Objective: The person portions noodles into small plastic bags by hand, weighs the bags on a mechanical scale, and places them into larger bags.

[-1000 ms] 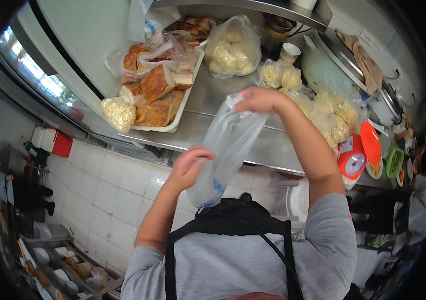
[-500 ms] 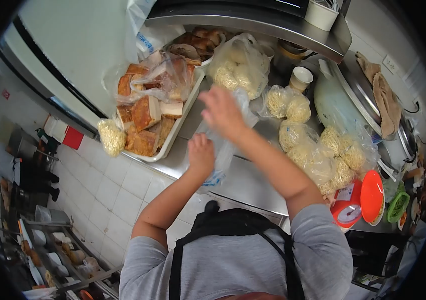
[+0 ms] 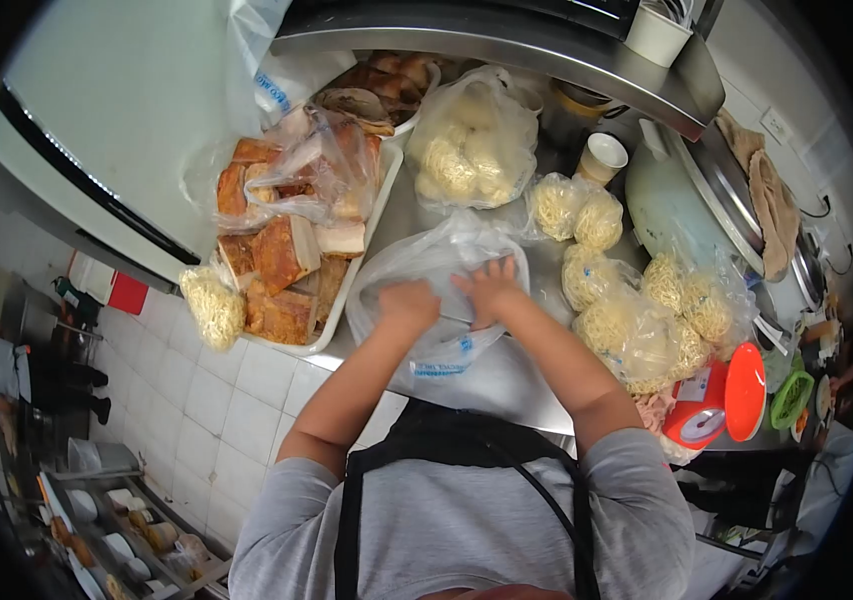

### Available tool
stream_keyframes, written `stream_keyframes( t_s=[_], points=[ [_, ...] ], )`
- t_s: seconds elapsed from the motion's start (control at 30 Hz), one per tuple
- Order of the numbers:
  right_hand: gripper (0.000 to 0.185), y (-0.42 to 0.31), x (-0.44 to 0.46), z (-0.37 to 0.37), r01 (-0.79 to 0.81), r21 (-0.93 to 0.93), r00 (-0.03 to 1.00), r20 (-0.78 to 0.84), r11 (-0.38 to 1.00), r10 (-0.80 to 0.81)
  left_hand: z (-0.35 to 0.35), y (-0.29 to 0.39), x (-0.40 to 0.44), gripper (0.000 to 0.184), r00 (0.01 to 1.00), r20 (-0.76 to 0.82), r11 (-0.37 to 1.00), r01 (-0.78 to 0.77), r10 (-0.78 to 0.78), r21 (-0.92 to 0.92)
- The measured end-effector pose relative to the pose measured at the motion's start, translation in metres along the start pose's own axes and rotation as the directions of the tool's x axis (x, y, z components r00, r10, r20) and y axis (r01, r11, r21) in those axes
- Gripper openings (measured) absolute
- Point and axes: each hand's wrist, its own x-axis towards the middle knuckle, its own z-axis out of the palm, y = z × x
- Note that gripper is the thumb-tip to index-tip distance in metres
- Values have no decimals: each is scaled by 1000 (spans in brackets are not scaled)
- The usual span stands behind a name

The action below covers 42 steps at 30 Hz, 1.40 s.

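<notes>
- The clear plastic bag (image 3: pixel 436 245) lies on the metal counter (image 3: pixel 527 385), between the pork tray and the noodle bags, its blue-printed end toward the person.
- The left hand (image 3: pixel 409 303) is at the plastic bag, fingers angled down and partly veiled by film; I can't tell whether it pinches anything.
- The right hand (image 3: pixel 490 292) rests on the plastic bag beside it, fingers spread wide, not closed on anything.
- The white tray (image 3: pixel 355 290) is heaped with browned pork chunks (image 3: pixel 285 250) (quite a pile, from where I stand), some under a loose clear bag (image 3: pixel 322 165). A bag of noodles (image 3: pixel 214 305) sits at its outer corner.
- A second tray (image 3: pixel 431 88) behind holds more browned meat (image 3: pixel 387 85).
- A large bag (image 3: pixel 475 140) behind the plastic bag holds pale noodle bundles; smaller noodle bags (image 3: pixel 637 320) cluster to the right, near a red scale (image 3: pixel 697 405).
- The counter's front edge runs close to the person's apron (image 3: pixel 467 440). A strip of metal surface shows between the plastic bag and the smaller noodle bags, giving the right hand some room sideways; the tray's rim leaves the left side tighter.
</notes>
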Motion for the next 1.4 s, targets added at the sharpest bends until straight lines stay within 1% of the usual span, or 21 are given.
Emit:
stream_keyframes(
  t_s=[0.03,0.07,0.17,0.27,0.33,0.47,0.57,0.67,0.7,0.73,0.77,0.83,0.87,0.93,0.97,1.03,1.13,1.23,1.27,1.33,1.4],
  points=[
    [97,-8,0,-8,48,7,998,50,999,-48,-3,6,2,61,994,37,987,-94,99,-133],
    [96,-17,1,-12,96,16,990,103,995,-97,-2,13,3,46,977,-138,981,-172,160,-86],
    [79,-32,12,0,110,-80,994,21,991,-108,10,10,55,54,885,-330,902,-398,329,-169],
    [63,-47,24,20,57,-22,987,-150,998,-60,-8,19,83,58,942,-336,979,-83,15,-189],
    [54,-55,11,24,94,18,987,-132,995,-91,-20,7,103,65,957,-266,945,22,-113,-326],
    [46,-44,-8,35,175,131,915,-388,976,-112,-9,-8,120,68,966,-170,916,117,-195,-383],
    [38,-25,-75,8,351,347,699,-715,870,3,-10,-5,127,72,970,-221,975,56,-104,-213],
    [27,12,-159,1,245,389,283,-905,888,318,-26,2,121,71,986,-167,999,-22,14,-46],
    [25,31,-184,6,265,464,144,-886,845,441,-45,8,106,70,991,-115,997,-68,63,-40],
    [22,47,-209,12,116,583,33,-811,804,584,-64,16,89,70,992,-66,993,-111,108,-35],
    [23,65,-230,22,-120,667,-21,-743,736,669,-77,26,67,65,967,-113,971,-235,229,-41],
    [32,97,-247,40,-233,892,-51,-410,388,911,-88,63,16,57,806,-289,836,-548,517,-34],
    [36,109,-245,47,-284,897,30,-345,339,938,-82,91,-9,54,638,-410,700,-714,652,3],
    [45,134,-237,65,-392,883,183,-198,256,963,-49,140,-43,52,330,-312,292,-943,891,-163],
    [46,148,-227,74,-337,897,256,-203,285,945,-32,161,-63,54,49,-325,35,-998,944,-47],
    [48,164,-209,85,-227,919,404,-212,322,890,10,190,-77,53,19,-162,30,-997,987,68],
    [37,163,-218,65,-430,757,600,-168,492,782,27,206,-52,34,484,-30,463,-815,874,347],
    [24,152,-239,31,-540,542,611,-273,644,743,8,188,1,11,400,-39,357,-765,916,536],
    [21,152,-243,19,-562,443,632,-313,698,709,-6,187,-3,12,330,-45,297,-772,943,563],
    [17,155,-253,-8,-592,227,676,-383,773,630,-48,195,-47,11,342,-45,293,-723,939,626],
    [16,147,-278,-40,-602,192,624,-493,775,607,-83,195,-85,10,292,-153,318,-688,944,653]
  ],
)
